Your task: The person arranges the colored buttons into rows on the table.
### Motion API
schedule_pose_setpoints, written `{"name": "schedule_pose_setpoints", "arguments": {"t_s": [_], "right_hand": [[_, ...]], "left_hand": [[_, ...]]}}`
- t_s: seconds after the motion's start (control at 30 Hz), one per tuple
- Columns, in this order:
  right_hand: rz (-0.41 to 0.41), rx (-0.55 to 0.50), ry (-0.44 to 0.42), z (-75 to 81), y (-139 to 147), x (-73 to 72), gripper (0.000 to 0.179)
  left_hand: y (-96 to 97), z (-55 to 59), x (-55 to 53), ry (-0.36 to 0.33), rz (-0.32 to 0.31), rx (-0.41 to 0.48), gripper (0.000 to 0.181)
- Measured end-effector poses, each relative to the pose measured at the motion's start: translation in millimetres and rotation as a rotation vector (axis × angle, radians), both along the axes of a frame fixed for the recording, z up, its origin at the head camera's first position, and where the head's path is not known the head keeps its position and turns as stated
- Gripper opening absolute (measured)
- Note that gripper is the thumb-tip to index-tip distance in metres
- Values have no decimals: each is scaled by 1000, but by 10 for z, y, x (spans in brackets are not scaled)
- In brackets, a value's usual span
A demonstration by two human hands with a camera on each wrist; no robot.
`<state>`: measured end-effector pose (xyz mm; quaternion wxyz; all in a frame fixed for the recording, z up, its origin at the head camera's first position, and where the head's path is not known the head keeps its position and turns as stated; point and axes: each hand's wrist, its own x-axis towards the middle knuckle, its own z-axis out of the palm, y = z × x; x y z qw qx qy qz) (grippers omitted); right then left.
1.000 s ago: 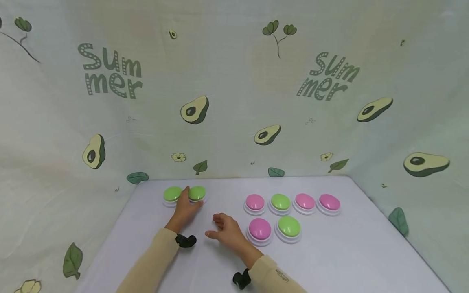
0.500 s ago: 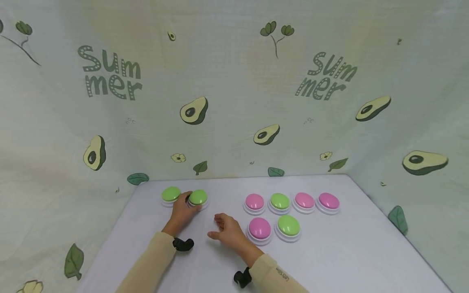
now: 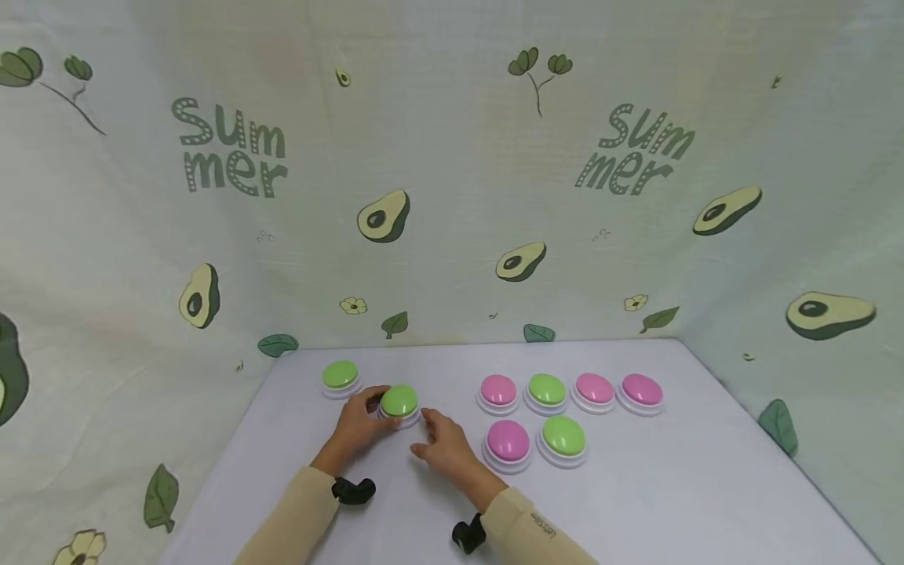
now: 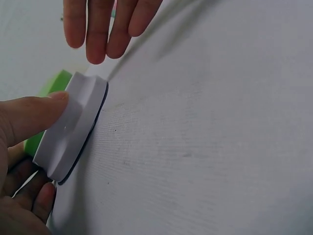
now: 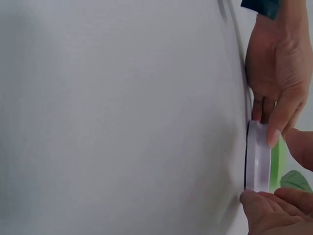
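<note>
My left hand point(image 3: 358, 424) holds a push button with a green dome point(image 3: 399, 400) and white base, thumb on the near side and fingers behind. In the left wrist view the thumb lies along the white base point(image 4: 73, 129). My right hand point(image 3: 448, 447) is just right of that button, fingers loosely bent, thumb apart. In the right wrist view the right fingertips point(image 5: 252, 196) are beside the base's edge; whether they touch it I cannot tell. Another green button point(image 3: 340, 375) stands further left on the white table.
To the right is a back row of pink and green buttons, beginning with a pink one point(image 3: 497, 390). In front of it stand a pink button point(image 3: 508, 441) and a green one point(image 3: 563, 436). A printed cloth point(image 3: 452, 196) hangs behind the white table point(image 3: 671, 486).
My left hand has taken hold of the second green button and moved it right and nearer, away from the other green one. My right hand has stayed nearly in place.
</note>
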<state>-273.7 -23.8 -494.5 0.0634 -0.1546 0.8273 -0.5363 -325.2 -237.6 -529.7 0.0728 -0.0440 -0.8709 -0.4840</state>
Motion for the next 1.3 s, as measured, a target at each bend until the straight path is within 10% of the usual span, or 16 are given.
{"name": "schedule_pose_setpoints", "arguments": {"t_s": [0.6, 1.3], "right_hand": [[-84, 122, 146, -97, -45, -30, 61], [-204, 87, 159, -126, -58, 91, 62]], "left_hand": [[25, 49, 370, -46, -175, 150, 68], [116, 19, 581, -24, -119, 188, 67]]}}
